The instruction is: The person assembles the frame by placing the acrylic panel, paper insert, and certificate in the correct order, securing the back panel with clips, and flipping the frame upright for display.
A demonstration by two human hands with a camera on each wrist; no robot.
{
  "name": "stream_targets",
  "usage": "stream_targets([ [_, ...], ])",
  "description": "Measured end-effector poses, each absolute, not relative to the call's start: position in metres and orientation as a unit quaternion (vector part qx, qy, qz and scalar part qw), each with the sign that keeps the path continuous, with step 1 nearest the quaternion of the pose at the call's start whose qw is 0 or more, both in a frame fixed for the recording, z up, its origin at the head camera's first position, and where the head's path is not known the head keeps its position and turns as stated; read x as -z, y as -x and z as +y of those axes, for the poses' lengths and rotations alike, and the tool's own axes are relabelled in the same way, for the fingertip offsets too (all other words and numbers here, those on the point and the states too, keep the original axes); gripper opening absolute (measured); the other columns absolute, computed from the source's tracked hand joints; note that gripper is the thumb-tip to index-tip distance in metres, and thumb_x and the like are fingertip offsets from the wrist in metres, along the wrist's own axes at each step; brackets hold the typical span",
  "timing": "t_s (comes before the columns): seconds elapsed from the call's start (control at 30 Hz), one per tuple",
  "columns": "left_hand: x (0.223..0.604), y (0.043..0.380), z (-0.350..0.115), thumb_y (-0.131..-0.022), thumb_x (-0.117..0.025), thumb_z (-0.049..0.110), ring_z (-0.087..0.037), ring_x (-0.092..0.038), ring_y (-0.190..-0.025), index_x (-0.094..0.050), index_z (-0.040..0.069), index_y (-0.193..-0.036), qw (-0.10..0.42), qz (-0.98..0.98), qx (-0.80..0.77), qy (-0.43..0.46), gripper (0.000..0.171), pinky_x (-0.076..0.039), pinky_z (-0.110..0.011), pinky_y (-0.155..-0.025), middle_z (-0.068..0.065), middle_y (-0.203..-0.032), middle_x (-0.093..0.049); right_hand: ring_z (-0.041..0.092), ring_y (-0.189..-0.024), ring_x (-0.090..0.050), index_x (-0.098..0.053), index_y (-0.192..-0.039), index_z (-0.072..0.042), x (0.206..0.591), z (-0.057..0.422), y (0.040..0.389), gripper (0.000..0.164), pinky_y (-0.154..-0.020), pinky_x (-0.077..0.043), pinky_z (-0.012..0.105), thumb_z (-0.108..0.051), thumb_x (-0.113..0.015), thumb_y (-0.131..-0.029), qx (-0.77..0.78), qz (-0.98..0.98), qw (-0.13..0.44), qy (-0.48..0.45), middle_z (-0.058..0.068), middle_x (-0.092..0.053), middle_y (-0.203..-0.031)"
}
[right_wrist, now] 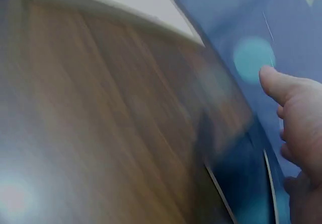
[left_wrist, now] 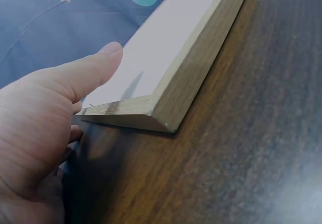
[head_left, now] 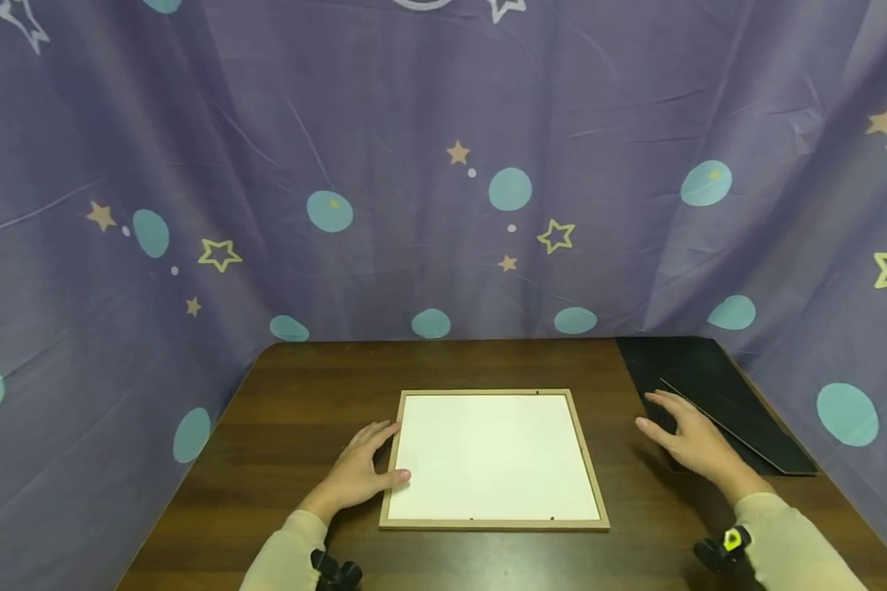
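A light wooden picture frame (head_left: 591, 484) lies flat on the table, with a white panel (head_left: 491, 455) inside it. Small dark tabs show along its inner edges. At the frame's left side is my left hand (head_left: 358, 472), thumb reaching over the edge and fingers along the outer side. The left wrist view shows that thumb (left_wrist: 95, 73) extended above the white panel, its shadow falling on the frame's edge. My right hand (head_left: 691, 439) is held above the dark boards at the right, fingers loosely spread and holding nothing. In the right wrist view its thumb (right_wrist: 276, 83) points outward.
Two thin black boards (head_left: 680, 357) overlap at the table's right back corner, the upper one lying askew. A brown wooden table (head_left: 318, 394) bears everything. A purple curtain (head_left: 414, 107) with stars and teal dots hangs behind and at both sides.
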State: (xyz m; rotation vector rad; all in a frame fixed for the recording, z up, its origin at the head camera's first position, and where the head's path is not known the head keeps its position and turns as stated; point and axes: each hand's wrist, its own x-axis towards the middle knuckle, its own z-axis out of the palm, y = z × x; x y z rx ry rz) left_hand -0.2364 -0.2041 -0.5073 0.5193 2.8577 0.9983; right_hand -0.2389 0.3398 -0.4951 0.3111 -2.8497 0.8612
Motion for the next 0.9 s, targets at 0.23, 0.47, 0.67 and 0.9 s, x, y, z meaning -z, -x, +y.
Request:
stream_targets([
  [0.23,0.509,0.237,-0.203,-0.077,-0.074,0.054,-0.038,-0.019,-0.142,-0.037,0.017,-0.149,0.03,0.933,-0.32,-0.162,0.089,-0.021,-0.07,-0.103,-0.012,-0.154,-0.03,0.061,-0.13,-0.019,-0.04,-0.143,0.0,0.504,0.4,0.24,0.079,-0.092,-0.015,0.079,-0.054,-0.061,-0.089,-0.22,-0.971,0.077,-0.05,0.036,-0.024,-0.147],
  [0.47,0.513,0.238,-0.202,-0.077,-0.073,0.056,-0.038,-0.02,-0.142,-0.037,0.018,-0.149,0.026,0.932,-0.324,-0.161,0.089,-0.022,-0.07,-0.103,-0.012,-0.154,-0.03,0.063,-0.132,0.001,-0.022,-0.152,-0.006,0.517,0.421,0.236,0.093,-0.083,-0.001,0.086,-0.067,-0.051,-0.087,-0.179,-0.984,0.021,0.007,0.037,-0.006,-0.151],
  [0.67,0.513,0.239,-0.202,-0.077,-0.073,0.058,-0.038,-0.019,-0.142,-0.036,0.017,-0.149,0.024,0.934,-0.315,-0.166,0.091,-0.022,-0.069,-0.103,-0.014,-0.154,-0.029,0.062,-0.132,0.003,-0.015,-0.154,-0.008,0.523,0.42,0.234,0.096,-0.084,0.001,0.085,-0.07,-0.046,-0.087,-0.165,-0.986,0.003,0.016,0.037,-0.004,-0.15],
  [0.9,0.505,0.239,-0.2,-0.08,-0.073,0.052,-0.041,-0.021,-0.141,-0.034,0.014,-0.15,0.042,0.933,-0.323,-0.155,0.089,-0.025,-0.069,-0.103,-0.018,-0.154,-0.027,0.062,-0.132,-0.001,-0.019,-0.153,-0.009,0.524,0.403,0.223,0.096,-0.085,0.0,0.085,-0.071,-0.048,-0.086,-0.167,-0.986,0.002,0.015,0.037,-0.008,-0.15],
])
